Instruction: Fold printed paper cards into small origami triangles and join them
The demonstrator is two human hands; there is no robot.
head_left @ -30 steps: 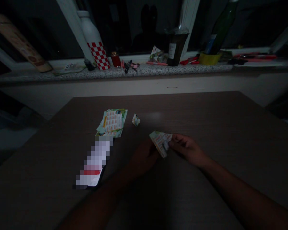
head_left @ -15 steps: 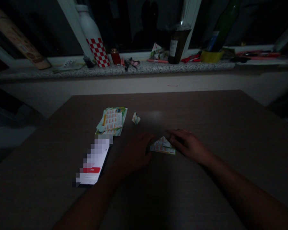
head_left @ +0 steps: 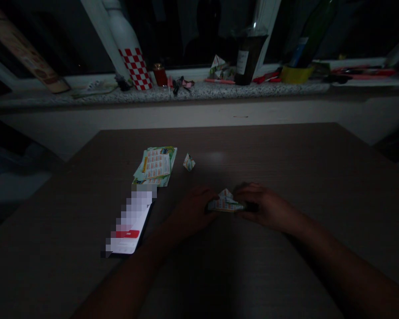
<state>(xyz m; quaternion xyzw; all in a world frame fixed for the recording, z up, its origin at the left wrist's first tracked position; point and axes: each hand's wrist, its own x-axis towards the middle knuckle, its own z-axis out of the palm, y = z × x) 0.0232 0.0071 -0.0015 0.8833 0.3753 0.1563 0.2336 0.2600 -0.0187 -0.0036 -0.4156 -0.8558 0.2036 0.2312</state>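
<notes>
A small folded piece of printed paper lies on the brown wooden table, its long axis running left to right. The left hand pinches its left end and the right hand its right end, both equally near.

The left hand and the right hand are showing bare. The left forearm and the right forearm are running uncovered to the view's lower edge. Dim light is hiding finer detail.
</notes>
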